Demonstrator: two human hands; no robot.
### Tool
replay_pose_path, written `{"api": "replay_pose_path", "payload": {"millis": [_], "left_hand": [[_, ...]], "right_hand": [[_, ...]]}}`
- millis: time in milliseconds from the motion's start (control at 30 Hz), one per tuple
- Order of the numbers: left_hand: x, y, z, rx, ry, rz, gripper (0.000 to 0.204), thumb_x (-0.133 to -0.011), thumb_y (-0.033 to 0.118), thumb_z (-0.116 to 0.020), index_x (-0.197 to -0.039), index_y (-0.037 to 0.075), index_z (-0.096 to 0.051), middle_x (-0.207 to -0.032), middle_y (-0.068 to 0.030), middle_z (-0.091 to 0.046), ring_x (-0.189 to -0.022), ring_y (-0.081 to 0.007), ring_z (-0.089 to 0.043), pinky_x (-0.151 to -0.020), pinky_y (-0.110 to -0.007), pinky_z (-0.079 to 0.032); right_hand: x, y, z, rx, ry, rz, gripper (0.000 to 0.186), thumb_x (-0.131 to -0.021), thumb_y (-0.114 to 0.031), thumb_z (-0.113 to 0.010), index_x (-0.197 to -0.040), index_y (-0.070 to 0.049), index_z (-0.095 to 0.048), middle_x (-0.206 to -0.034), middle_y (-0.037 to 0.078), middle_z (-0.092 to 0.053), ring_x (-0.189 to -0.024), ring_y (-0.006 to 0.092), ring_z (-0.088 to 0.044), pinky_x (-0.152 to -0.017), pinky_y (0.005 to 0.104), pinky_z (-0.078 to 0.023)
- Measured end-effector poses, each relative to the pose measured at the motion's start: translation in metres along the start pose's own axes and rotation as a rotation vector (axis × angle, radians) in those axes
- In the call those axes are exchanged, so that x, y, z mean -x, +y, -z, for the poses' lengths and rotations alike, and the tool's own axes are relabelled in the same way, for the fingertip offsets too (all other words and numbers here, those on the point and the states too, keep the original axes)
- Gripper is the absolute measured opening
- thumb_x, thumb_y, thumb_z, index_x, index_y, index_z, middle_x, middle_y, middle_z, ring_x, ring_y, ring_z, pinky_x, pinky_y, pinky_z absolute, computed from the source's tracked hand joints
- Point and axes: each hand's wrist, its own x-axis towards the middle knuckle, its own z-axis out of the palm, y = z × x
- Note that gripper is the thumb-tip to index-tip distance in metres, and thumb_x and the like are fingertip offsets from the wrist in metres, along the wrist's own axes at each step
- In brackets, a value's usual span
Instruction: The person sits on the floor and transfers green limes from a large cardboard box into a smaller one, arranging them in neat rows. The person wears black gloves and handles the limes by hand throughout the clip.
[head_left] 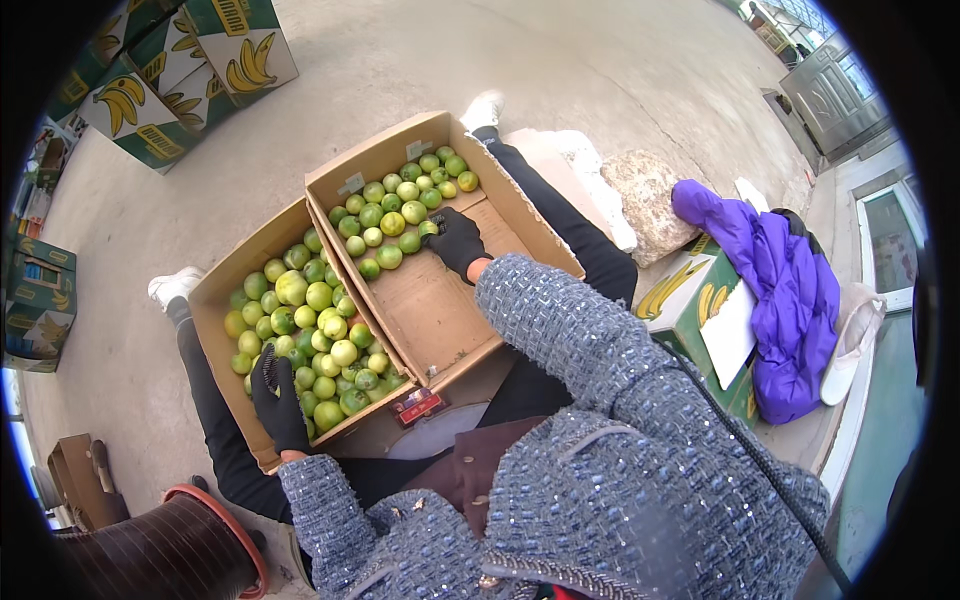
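Note:
Between my legs, two cardboard boxes stand side by side. The left box (232, 272) is full of green tomatoes (292, 288), some turning yellow. In the right box (420, 318), more green tomatoes lie in rows along the far side, and its near part shows bare cardboard. My right hand (456, 243), in a black glove, reaches into that box with its fingers closed on a green tomato (428, 228) at the edge of the rows. My left hand (279, 403), also gloved in black, rests over the tomatoes in the left box, fingers stretched out and apart.
Stacked banana cartons (190, 75) stand at the far left. To my right, a purple jacket (775, 290) drapes over another banana carton (690, 285), beside a large speckled stone (645, 200). A brown ribbed cylinder (165, 550) with a red rim is at the near left.

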Motion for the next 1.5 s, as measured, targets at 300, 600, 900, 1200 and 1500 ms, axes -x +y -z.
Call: {"api": "replay_pose_path", "payload": {"millis": [300,600,900,1200,1500], "left_hand": [[0.001,-0.005,0.004,0.066,-0.009,0.009,0.035,-0.094,0.015,-0.059,-0.126,0.0,-0.056,-0.121,-0.0109,-0.06,-0.11,-0.0186,-0.055,-0.096,-0.032,-0.043],[-0.018,0.015,0.031,-0.088,-0.186,0.026,0.037,-0.091,0.015,-0.061,-0.126,0.003,-0.056,-0.12,-0.0118,-0.061,-0.11,-0.0207,-0.058,-0.096,-0.032,-0.045],[-0.037,0.034,-0.05,-0.674,-0.453,-0.056,0.052,-0.082,0.042,-0.064,-0.128,0.019,-0.059,-0.12,-0.0155,-0.06,-0.11,-0.0328,-0.058,-0.092,-0.043,-0.047],[-0.048,0.037,-0.086,-0.927,-0.439,0.107,0.048,-0.081,0.045,-0.061,-0.118,0.015,-0.059,-0.117,-0.0199,-0.059,-0.108,-0.0397,-0.057,-0.091,-0.049,-0.048],[-0.039,0.028,-0.073,-0.731,-0.461,0.104,0.052,-0.085,0.047,-0.06,-0.12,0.01,-0.054,-0.115,-0.025,-0.06,-0.108,-0.0407,-0.057,-0.091,-0.046,-0.046]], "right_hand": [[0.002,-0.011,0.006,0.025,-0.025,0.044,0.038,-0.074,-0.011,-0.072,-0.109,-0.008,-0.057,-0.102,0.017,-0.066,-0.099,0.0351,-0.062,-0.085,0.0421,-0.049],[-0.002,-0.003,0.009,0.074,-0.061,0.072,0.046,-0.073,-0.017,-0.076,-0.114,-0.009,-0.058,-0.109,0.015,-0.066,-0.104,0.0338,-0.061,-0.089,0.0413,-0.049],[-0.004,0.0,0.01,0.135,-0.094,0.036,0.054,-0.069,-0.024,-0.078,-0.117,-0.009,-0.059,-0.11,0.016,-0.066,-0.105,0.0321,-0.062,-0.089,0.0397,-0.05],[-0.019,0.024,0.009,0.198,-0.062,0.058,0.057,-0.071,-0.029,-0.079,-0.119,-0.006,-0.06,-0.105,0.014,-0.067,-0.096,0.026,-0.065,-0.086,0.0348,-0.051],[-0.01,0.006,0.006,0.156,-0.104,0.081,0.043,-0.073,-0.025,-0.076,-0.11,-0.007,-0.064,-0.105,0.016,-0.067,-0.1,0.0321,-0.063,-0.088,0.0393,-0.05]]}}
